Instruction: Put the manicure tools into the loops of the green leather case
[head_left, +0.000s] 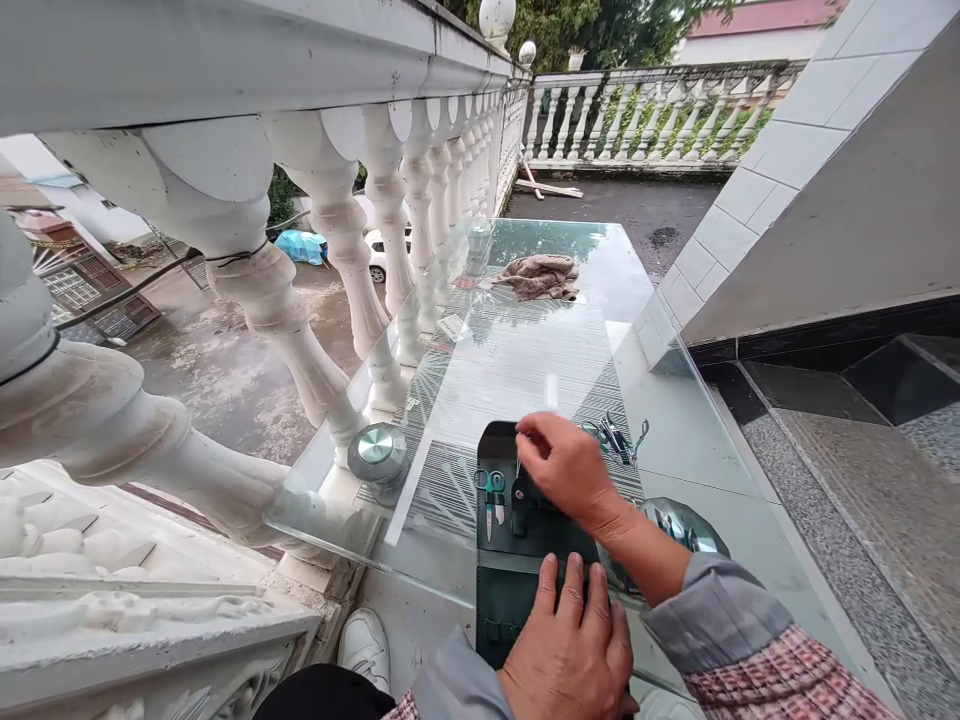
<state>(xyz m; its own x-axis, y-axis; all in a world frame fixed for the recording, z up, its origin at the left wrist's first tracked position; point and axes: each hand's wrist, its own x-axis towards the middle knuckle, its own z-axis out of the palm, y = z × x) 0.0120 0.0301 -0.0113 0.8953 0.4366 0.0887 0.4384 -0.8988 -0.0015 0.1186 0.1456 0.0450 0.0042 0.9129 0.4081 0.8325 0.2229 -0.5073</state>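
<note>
A dark green manicure case [517, 562] lies unfolded on the glass table. My left hand [571, 640] rests on its lower half, palm down with the fingers stretched out. Over the upper half, my right hand [564, 468] is closed in a pinch beside a snap-strap holder [518, 512]; whatever sits between its fingertips is too small or hidden to make out. Small green-handled scissors [490, 490] stand in a loop at the case's left side. Part of the case is covered by both hands.
Several loose metal tools [616, 440] lie on the table right of the case. A clear dish [694, 525] with more tools sits nearer me. A brown cloth [538, 277] is at the far end. White balusters [330, 215] line the left; tiled steps [862, 470] rise on the right.
</note>
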